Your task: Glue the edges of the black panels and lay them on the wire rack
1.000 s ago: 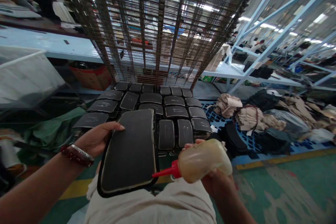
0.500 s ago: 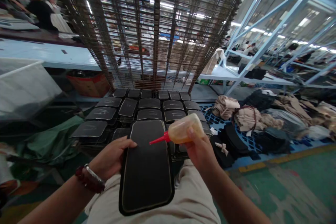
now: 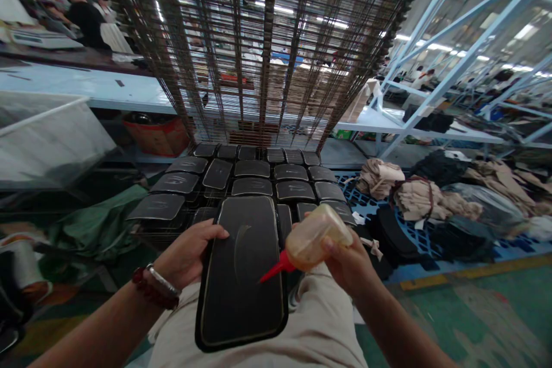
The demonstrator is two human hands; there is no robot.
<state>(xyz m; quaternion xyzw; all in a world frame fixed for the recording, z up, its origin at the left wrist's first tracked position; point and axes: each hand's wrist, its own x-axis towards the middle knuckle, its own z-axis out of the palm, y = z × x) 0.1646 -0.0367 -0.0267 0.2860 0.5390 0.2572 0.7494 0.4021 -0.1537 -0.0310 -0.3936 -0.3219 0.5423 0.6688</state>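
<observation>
My left hand [image 3: 192,253] grips the left edge of a black rounded rectangular panel [image 3: 241,310], thumb on top and fingers underneath. The panel rests over my lap, tilted toward me, with a pale line along its border. A thin curved streak of glossy liquid [image 3: 236,256] shows on its upper middle. My right hand [image 3: 345,259] is closed around a squeeze bottle [image 3: 317,236] of amber liquid with a red pointed nozzle [image 3: 276,267]. The nozzle points down and left, its tip at the panel's surface right of the streak; whether it touches I cannot tell.
Stacks of similar black panels [image 3: 252,187] lie in rows just ahead, below an upright wire rack [image 3: 267,57]. A white bin [image 3: 52,132] and green cloth [image 3: 95,221] are at left. Bundled beige fabric [image 3: 379,178] lies on a blue lattice at right. A person [image 3: 84,14] works far left.
My right hand has brought the bottle down the panel and tipped it more steeply. A curved streak now marks the panel where there was none. My left hand keeps its hold.
</observation>
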